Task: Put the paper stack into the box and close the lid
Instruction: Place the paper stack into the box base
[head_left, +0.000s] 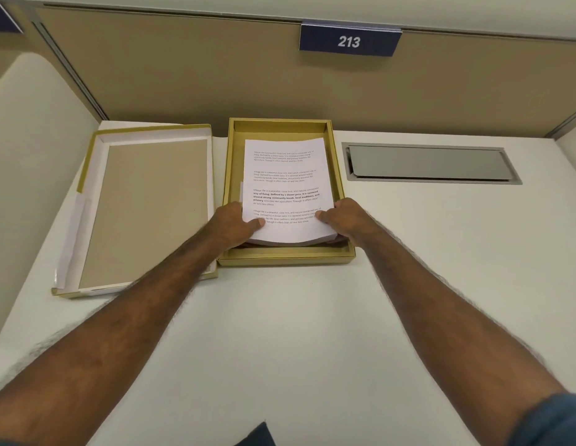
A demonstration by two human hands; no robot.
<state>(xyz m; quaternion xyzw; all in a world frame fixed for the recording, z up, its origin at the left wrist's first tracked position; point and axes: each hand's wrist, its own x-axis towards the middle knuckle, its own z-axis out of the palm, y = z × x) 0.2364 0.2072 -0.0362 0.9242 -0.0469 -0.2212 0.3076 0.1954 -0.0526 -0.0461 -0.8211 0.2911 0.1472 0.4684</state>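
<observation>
Holding the one paper stack (288, 188) inside the single gold box (232, 175), the left hand (234, 225) and right hand (346, 220) each keep a clenched grip on a near corner, thumbs on the printed top sheet and fingers beneath, so the near edge sits raised above the box floor while the far end lies lower. One lid (145, 207) lies upturned, holding nothing, just left of the box on the white table (312, 333).
</observation>
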